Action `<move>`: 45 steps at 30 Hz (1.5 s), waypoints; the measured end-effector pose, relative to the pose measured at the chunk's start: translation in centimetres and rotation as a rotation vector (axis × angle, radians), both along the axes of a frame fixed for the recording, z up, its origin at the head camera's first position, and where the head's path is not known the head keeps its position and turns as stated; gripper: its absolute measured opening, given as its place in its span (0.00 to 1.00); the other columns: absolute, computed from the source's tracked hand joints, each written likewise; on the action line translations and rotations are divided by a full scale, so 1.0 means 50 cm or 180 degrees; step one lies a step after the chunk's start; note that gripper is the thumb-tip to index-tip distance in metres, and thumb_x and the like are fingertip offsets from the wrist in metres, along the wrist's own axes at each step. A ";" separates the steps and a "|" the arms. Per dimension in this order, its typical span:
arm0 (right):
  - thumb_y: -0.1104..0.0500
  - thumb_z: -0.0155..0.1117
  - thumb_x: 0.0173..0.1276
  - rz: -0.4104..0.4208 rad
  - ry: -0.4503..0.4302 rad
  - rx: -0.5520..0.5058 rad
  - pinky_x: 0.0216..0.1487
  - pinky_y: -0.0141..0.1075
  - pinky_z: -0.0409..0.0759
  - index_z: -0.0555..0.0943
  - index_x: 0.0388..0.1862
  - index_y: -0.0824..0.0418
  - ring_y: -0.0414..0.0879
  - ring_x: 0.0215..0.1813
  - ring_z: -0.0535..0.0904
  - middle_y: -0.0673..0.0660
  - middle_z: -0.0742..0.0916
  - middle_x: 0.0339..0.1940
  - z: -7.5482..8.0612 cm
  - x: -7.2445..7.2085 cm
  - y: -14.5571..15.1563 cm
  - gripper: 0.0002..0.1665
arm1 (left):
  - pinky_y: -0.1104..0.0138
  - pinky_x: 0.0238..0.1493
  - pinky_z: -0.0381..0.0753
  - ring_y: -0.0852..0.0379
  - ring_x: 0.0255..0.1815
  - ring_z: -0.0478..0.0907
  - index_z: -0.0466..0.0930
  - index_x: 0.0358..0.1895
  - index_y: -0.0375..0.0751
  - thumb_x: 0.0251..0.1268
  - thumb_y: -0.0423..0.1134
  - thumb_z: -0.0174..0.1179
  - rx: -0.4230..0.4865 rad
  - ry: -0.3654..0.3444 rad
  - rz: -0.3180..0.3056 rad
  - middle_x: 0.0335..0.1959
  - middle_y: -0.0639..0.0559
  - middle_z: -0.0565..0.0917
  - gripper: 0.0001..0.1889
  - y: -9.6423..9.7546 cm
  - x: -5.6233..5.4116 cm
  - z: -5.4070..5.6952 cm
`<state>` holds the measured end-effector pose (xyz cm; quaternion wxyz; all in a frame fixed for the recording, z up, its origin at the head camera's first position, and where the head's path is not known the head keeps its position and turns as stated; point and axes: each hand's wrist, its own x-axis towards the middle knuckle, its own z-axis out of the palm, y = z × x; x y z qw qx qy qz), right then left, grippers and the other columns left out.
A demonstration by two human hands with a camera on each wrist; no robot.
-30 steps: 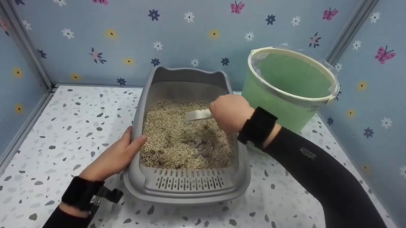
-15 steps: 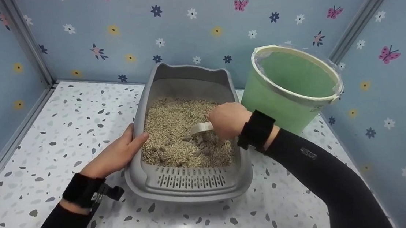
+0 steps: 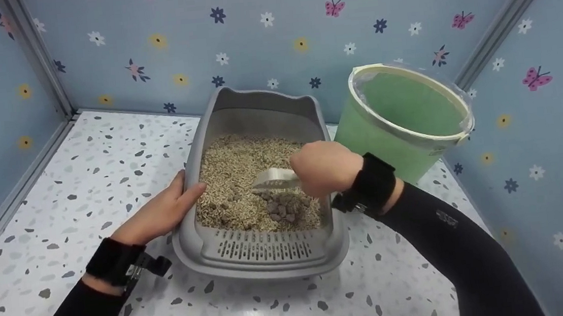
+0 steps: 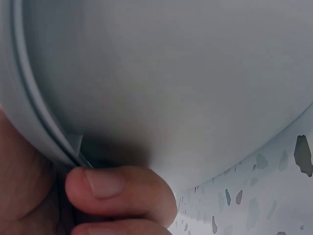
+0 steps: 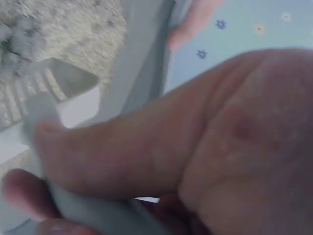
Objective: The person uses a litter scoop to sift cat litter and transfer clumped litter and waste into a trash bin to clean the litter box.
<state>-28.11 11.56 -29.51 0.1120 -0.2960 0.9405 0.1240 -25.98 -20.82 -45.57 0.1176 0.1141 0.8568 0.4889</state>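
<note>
A grey litter box (image 3: 266, 270) holds beige pellet litter (image 3: 235, 157), with a patch of grey-brown clumps (image 3: 286, 209) toward its front right. My right hand (image 3: 326, 168) grips the handle of a white slotted litter scoop (image 3: 274, 178) over the litter, just behind the clumps. In the right wrist view the thumb lies along the scoop's handle (image 5: 93, 210), and its slots show above the litter. My left hand (image 3: 164, 211) holds the box's left rim, thumb over the edge. Its fingers (image 4: 122, 191) curl beneath the rim in the left wrist view.
A green bucket (image 3: 376, 134) with a cream rim and a clear liner stands right of the box, near the back corner. Flower-patterned panels (image 3: 271, 36) rise behind and at both sides. The speckled tabletop (image 3: 123, 156) runs under everything.
The right hand and scoop have moved toward the front of the box, and the scoop has turned so its slotted head shows more. Clumps are more exposed. The left hand stays on the rim.
</note>
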 end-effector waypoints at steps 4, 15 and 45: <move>0.69 0.66 0.65 0.0023 0.0198 -0.0049 0.33 0.50 0.88 0.81 0.29 0.55 0.51 0.31 0.81 0.52 0.84 0.28 -0.030 -0.025 -0.062 0.10 | 0.36 0.83 0.62 0.26 0.73 0.77 0.23 0.91 0.36 0.87 0.74 0.40 0.0007 0.0022 0.0008 0.85 0.19 0.58 0.57 -0.001 0.003 -0.003; 0.65 0.68 0.73 0.0342 0.0376 0.0233 0.30 0.48 0.89 0.75 0.27 0.54 0.46 0.26 0.75 0.50 0.78 0.25 -0.105 -0.041 -0.120 0.16 | 0.36 0.78 0.72 0.29 0.68 0.81 0.22 0.91 0.38 0.87 0.73 0.41 0.0075 0.0000 -0.0032 0.82 0.18 0.62 0.56 0.000 0.002 0.003; 0.62 0.70 0.74 0.0273 0.0473 0.0271 0.30 0.55 0.88 0.78 0.26 0.55 0.51 0.28 0.78 0.52 0.80 0.24 -0.073 -0.035 -0.018 0.15 | 0.39 0.73 0.78 0.37 0.57 0.88 0.24 0.91 0.36 0.87 0.73 0.42 0.0048 0.0031 -0.0019 0.72 0.21 0.74 0.56 0.003 0.000 0.007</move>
